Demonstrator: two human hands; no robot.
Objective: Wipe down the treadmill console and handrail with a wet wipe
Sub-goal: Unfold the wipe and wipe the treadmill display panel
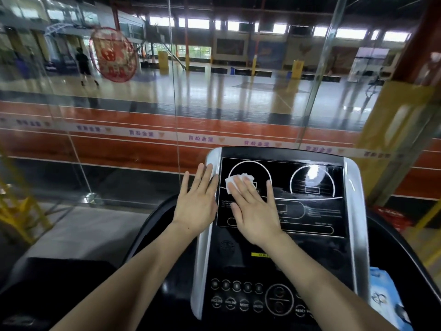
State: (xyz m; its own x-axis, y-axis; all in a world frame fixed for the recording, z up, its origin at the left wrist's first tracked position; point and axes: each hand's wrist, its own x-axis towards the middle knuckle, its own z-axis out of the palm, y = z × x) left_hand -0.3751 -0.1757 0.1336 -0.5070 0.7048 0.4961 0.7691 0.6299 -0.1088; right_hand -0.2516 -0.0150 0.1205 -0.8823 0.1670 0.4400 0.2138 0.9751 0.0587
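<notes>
The treadmill console [310, 211] is a black panel with silver side trim, filling the lower middle of the head view. My right hand [255, 209] lies flat with straight fingers on the left part of the display and presses a white wet wipe [230, 183] against it; the wipe pokes out beyond the fingertips. My left hand [196, 201] rests flat, fingers straight, on the console's left silver edge. A black curved handrail [148, 225] runs down on the left, and another [391, 237] on the right.
A blue and white pack of wipes [386, 299] sits at the console's right side. Round buttons [236, 285] line the lower panel. A glass wall [167, 103] stands just beyond the console, with a sports hall behind it. Yellow frames stand at far left and right.
</notes>
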